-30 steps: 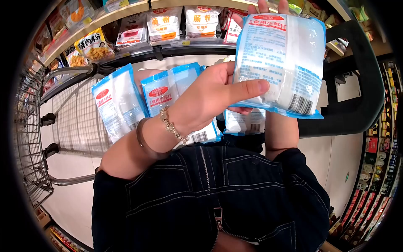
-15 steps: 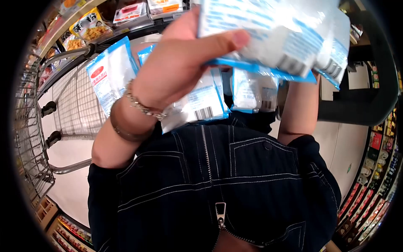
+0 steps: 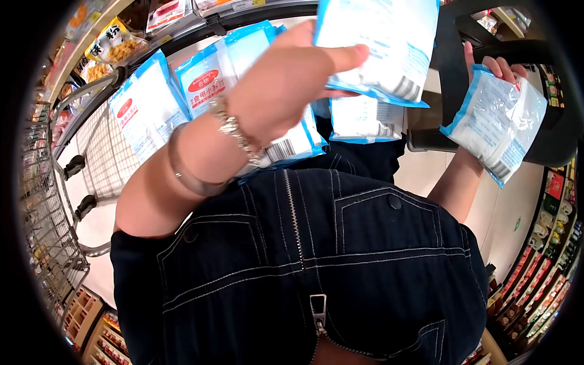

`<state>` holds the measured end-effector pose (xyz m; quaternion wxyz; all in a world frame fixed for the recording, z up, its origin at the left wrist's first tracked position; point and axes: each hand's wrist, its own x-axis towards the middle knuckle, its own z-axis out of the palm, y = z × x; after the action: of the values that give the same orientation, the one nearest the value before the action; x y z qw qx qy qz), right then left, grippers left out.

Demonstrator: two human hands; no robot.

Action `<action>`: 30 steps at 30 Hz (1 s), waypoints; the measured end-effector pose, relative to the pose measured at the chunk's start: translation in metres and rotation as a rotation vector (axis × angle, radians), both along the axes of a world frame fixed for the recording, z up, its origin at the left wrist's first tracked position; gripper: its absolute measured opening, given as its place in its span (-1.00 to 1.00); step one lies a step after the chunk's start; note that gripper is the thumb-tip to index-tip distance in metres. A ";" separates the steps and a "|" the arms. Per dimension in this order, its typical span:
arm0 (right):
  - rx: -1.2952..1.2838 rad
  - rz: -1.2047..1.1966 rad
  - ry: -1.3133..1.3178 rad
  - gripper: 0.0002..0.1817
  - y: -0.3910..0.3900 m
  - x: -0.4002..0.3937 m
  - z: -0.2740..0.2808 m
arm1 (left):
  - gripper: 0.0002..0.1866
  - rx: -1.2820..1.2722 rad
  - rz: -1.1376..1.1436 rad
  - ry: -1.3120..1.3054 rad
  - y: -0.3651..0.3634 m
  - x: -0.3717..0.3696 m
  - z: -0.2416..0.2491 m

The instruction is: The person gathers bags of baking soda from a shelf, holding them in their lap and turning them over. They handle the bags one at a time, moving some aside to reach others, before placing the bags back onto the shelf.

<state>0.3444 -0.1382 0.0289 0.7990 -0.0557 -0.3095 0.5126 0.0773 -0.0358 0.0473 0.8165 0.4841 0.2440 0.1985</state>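
Observation:
My left hand (image 3: 298,76), with a bracelet and a bangle at the wrist, is closed on a white-and-blue bag of baking soda (image 3: 380,52), thumb across its front. Off to the right, my right hand (image 3: 507,69) grips a second bag of baking soda (image 3: 502,125). Its fingers curl over the top edge, while the bag hides the palm. Several similar bags lie in front of my body: one at the left (image 3: 149,106), another beside it (image 3: 204,79), and one under the left-held bag (image 3: 365,118). My left forearm partly covers some of them.
A wire shopping cart (image 3: 45,207) stands at the left. Shelves with packaged food, including a yellow bag (image 3: 115,42), run along the upper left. A black panel or frame (image 3: 447,61) is at the upper right. More stocked shelves (image 3: 538,261) line the lower right.
The two bags overlapped before and are now apart. My right hand has carried one right and down, coming into view from behind the bags. My left hand has shifted slightly right with the other.

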 end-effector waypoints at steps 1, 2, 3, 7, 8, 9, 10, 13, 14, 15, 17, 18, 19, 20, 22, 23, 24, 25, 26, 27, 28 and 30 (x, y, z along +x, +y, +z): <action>-0.012 -0.055 0.006 -0.72 -0.005 0.001 -0.002 | -0.44 -0.049 0.009 0.012 -0.006 0.007 -0.001; -0.025 -0.069 0.006 -0.71 -0.008 0.002 -0.005 | -0.43 -0.088 -0.041 -0.016 -0.008 0.014 -0.010; -0.037 -0.085 0.004 -0.71 -0.011 0.002 -0.007 | -0.43 -0.085 -0.049 0.068 -0.010 0.020 -0.019; -0.275 -0.222 0.029 -0.81 -0.019 -0.024 -0.013 | -0.44 -0.073 -0.196 0.483 -0.013 0.035 -0.054; -0.245 -0.166 0.013 -0.76 -0.019 -0.022 -0.026 | -0.44 -0.069 -0.255 0.608 -0.012 0.035 -0.061; -0.292 -0.164 -0.010 -0.73 -0.019 -0.021 -0.036 | -0.45 -0.048 -0.256 0.595 -0.011 0.034 -0.065; -0.314 -0.151 -0.001 -0.72 -0.021 -0.021 -0.043 | -0.46 -0.026 -0.257 0.581 -0.010 0.033 -0.068; -0.312 -0.114 0.036 -0.68 -0.021 -0.022 -0.052 | -0.53 0.046 -0.227 0.694 -0.017 0.038 -0.055; -0.290 -0.104 0.047 -0.68 -0.021 -0.022 -0.050 | -0.55 0.093 -0.223 0.680 -0.018 0.036 -0.060; -0.268 -0.094 0.057 -0.68 -0.019 -0.024 -0.047 | -0.56 0.140 -0.218 0.663 -0.020 0.036 -0.064; -0.163 -0.076 0.058 -0.70 -0.011 -0.022 -0.044 | -0.60 0.203 -0.197 0.701 -0.030 0.037 -0.059; -0.125 -0.065 0.063 -0.71 -0.008 -0.021 -0.042 | -0.60 0.199 -0.189 0.676 -0.033 0.036 -0.061; -0.084 -0.055 0.068 -0.71 -0.005 -0.020 -0.038 | -0.60 0.196 -0.179 0.651 -0.035 0.035 -0.063; -0.045 -0.029 0.057 -0.70 -0.001 -0.022 -0.033 | -0.60 0.212 -0.197 0.675 -0.035 0.034 -0.070; 0.030 0.034 0.041 -0.68 0.007 -0.025 -0.023 | -0.60 0.201 -0.196 0.678 -0.037 0.035 -0.070; 0.000 0.007 0.095 -0.68 0.006 -0.027 -0.019 | -0.60 0.196 -0.193 0.683 -0.037 0.035 -0.070; -0.028 -0.018 0.149 -0.69 0.004 -0.031 -0.015 | -0.61 0.206 -0.193 0.705 -0.038 0.036 -0.070; -0.056 -0.043 0.205 -0.69 0.003 -0.033 -0.012 | -0.61 0.216 -0.194 0.729 -0.039 0.037 -0.070; -0.062 -0.064 0.195 -0.71 0.004 -0.034 -0.011 | -0.62 0.226 -0.193 0.752 -0.040 0.038 -0.070; -0.069 -0.083 0.184 -0.73 0.006 -0.035 -0.011 | -0.62 0.225 -0.197 0.752 -0.041 0.038 -0.072; -0.076 -0.101 0.172 -0.75 0.008 -0.035 -0.010 | -0.63 0.224 -0.198 0.750 -0.042 0.039 -0.076; -0.099 -0.119 0.150 -0.76 0.012 -0.036 -0.010 | -0.62 0.215 -0.218 0.752 -0.043 0.039 -0.075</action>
<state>0.3079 -0.1265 0.0190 0.8451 -0.0748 -0.2195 0.4817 0.1164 -0.0791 -0.0275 0.6314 0.6285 0.4507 -0.0559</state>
